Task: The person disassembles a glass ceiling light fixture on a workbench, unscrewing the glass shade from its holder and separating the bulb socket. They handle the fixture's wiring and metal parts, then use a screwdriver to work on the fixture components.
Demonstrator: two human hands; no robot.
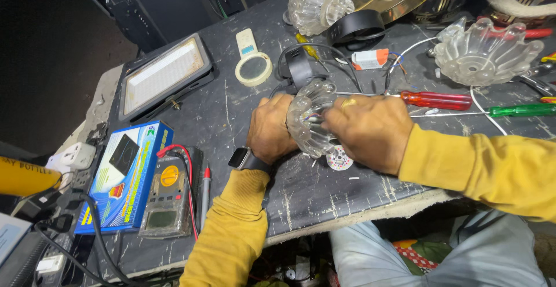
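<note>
Fingers of left hand (271, 129) and right hand (370, 132) clasp ribbed glass shade (310, 119) (screwdrivers (437, 99) just beyond).

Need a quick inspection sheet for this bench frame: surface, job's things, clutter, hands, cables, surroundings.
Surface: dark, scratched worktable, worn front edge.
Job's things: ribbed clear glass shade gripped between both hands; small round board beneath.
Clutter: two more glass shades, red screwdriver, green screwdriver, multimeter, blue box, flat light panel.
Hands: left hand and right hand both closed on the shade; watch on left wrist.
Cables: red and black meter leads; black cord at left.
Surroundings: dark; person's lap below.
</note>
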